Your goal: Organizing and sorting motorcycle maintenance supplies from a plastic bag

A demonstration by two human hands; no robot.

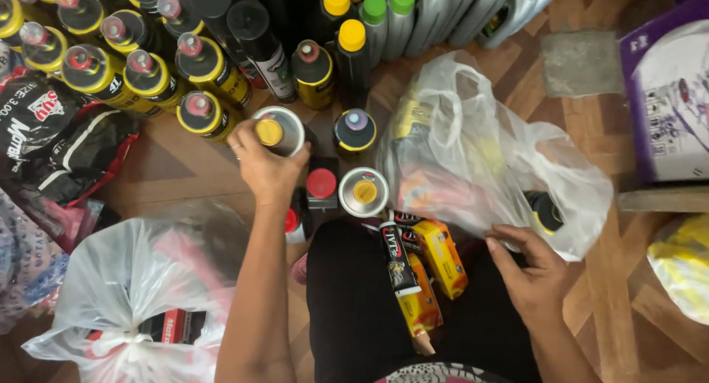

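Observation:
My left hand (264, 167) grips the top of a silver spray can with a yellow nozzle (278, 130), standing upright on the wooden floor. A second silver can with a yellow nozzle (363, 192) stands just to its right, and a red-capped can (321, 184) is between them. My right hand (530, 268) rests on the lower edge of a translucent plastic bag (480, 158) that holds cans and boxes. A black tube (397, 259) and yellow-orange boxes (441, 257) lie on my black-clad lap.
Many black-and-yellow spray cans (148, 73) fill the upper left, with grey bottles with green caps (436, 10) behind. A tied white plastic bag (140, 294) sits lower left, dark packets (44, 132) at far left, and a purple-edged package (668, 95) at right.

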